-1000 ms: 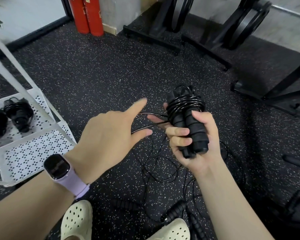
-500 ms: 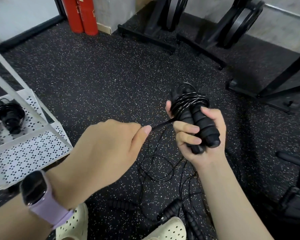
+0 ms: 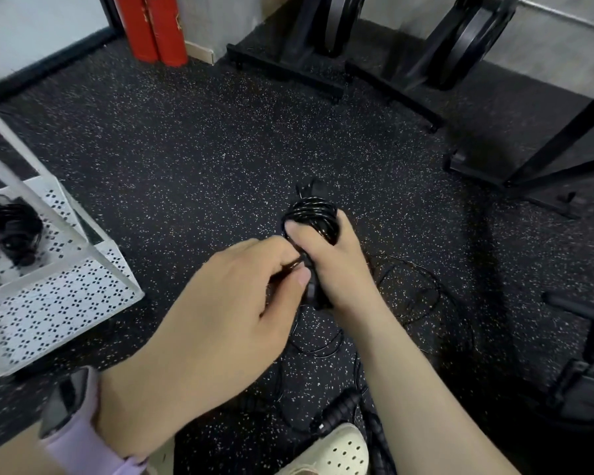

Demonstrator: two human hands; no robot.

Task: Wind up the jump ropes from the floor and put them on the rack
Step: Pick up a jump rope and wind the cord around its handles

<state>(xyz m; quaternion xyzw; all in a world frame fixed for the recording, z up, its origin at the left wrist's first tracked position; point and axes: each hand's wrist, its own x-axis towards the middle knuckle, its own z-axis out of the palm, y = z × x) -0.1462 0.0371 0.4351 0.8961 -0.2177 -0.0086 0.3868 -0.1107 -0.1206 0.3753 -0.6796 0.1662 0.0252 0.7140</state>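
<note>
Right hand (image 3: 336, 262) clamps the nearly wound jump rope (image 3: 311, 214); left hand (image 3: 220, 303) pinches its cord; another rope (image 3: 343, 406) lies on the floor, wound ones (image 3: 11, 228) on the rack (image 3: 66, 303)

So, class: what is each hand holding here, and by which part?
The right hand grips the wound jump rope by its paired handles, below the coils. The left hand pinches the rope's loose cord beside them.

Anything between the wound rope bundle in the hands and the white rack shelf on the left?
Nothing visible: only bare floor lies between the rope bundle and the rack, though its slanted post crosses above the shelf.
</note>
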